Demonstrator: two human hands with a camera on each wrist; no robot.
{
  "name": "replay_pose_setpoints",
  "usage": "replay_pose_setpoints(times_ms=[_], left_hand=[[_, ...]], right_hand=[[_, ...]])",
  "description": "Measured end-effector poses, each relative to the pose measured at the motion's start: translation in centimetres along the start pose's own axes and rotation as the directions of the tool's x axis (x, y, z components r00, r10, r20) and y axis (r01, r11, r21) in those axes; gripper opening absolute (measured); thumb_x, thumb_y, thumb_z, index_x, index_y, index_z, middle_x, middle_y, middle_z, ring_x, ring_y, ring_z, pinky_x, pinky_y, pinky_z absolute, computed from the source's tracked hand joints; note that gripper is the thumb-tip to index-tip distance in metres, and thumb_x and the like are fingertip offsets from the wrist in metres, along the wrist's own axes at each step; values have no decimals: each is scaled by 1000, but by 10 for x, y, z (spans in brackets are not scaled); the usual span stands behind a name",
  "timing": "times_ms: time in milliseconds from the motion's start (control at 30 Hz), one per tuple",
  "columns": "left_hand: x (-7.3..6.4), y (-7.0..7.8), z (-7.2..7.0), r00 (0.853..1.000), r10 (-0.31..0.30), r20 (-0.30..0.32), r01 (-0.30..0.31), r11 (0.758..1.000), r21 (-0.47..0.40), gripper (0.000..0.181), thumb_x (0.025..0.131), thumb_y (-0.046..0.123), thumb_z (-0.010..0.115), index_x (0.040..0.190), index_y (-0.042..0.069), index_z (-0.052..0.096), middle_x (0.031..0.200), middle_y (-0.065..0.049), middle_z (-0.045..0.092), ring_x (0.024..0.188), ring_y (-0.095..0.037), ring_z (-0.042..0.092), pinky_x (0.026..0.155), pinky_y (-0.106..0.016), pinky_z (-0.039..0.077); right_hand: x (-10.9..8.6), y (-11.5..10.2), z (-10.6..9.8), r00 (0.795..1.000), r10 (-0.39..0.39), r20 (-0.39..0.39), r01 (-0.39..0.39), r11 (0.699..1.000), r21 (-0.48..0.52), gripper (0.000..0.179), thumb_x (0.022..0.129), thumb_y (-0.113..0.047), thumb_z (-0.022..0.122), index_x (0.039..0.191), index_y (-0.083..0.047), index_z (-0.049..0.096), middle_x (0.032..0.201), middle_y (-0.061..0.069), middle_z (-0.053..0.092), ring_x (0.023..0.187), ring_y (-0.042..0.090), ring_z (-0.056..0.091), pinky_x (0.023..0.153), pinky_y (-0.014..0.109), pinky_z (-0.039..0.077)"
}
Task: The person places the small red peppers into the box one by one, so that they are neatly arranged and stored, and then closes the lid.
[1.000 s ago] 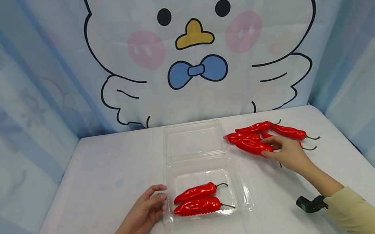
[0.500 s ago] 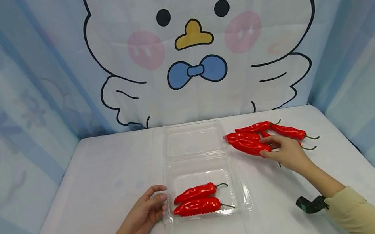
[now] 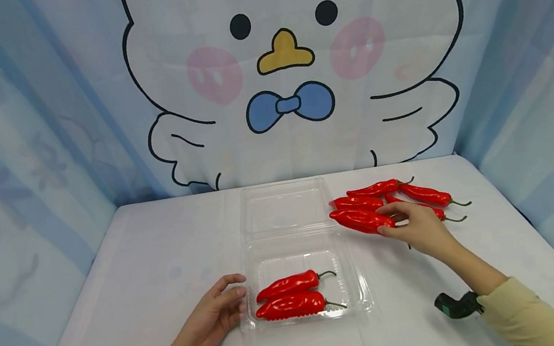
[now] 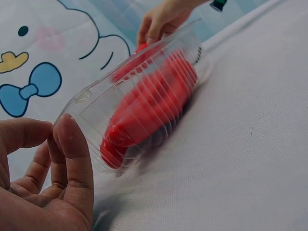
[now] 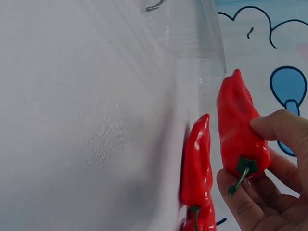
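My right hand (image 3: 420,229) pinches a red chili pepper (image 3: 360,221) near its stem end, thumb on one side and fingers on the other. In the right wrist view, this pepper (image 5: 238,125) is lifted off the table, its green stem towards the palm. At the left edge of a clear plastic clamshell box (image 3: 361,282), my left hand (image 3: 212,318) pinches the rim between thumb and finger, as the left wrist view shows. Two red peppers lie side by side in the box, the upper (image 3: 287,285) and the lower (image 3: 292,305), stems pointing right.
The box's hinged lid (image 3: 284,207) lies folded back flat behind it. Several more red peppers (image 3: 426,194) lie at the table's back right, around the right hand. A curtain with a cartoon bird (image 3: 300,146) hangs behind the white table (image 3: 175,240).
My right hand has moved slightly left with its pepper, drawing it away from the pile towards the box. The left hand and the two peppers in the box stay put.
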State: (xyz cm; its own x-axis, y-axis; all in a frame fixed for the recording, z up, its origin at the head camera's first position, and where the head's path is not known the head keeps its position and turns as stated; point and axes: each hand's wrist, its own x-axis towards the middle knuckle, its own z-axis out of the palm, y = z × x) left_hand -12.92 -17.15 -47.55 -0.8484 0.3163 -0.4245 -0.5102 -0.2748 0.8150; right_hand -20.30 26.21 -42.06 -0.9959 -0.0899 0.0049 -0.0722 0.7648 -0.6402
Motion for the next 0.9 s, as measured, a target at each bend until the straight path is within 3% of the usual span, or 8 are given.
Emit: replay_pose_setpoints(times_ms=[900], left_hand=[[-2, 2, 0, 1000, -1, -1, 1, 1000, -5, 26, 104, 13, 58, 128, 14, 48, 92, 3, 63, 75, -7, 61, 70, -18, 55]], right_hand=[[0, -17, 3, 997, -81, 15, 80, 996, 45, 49, 87, -19, 83, 131, -6, 66, 130, 22, 65, 117, 44, 63, 83, 46, 63]])
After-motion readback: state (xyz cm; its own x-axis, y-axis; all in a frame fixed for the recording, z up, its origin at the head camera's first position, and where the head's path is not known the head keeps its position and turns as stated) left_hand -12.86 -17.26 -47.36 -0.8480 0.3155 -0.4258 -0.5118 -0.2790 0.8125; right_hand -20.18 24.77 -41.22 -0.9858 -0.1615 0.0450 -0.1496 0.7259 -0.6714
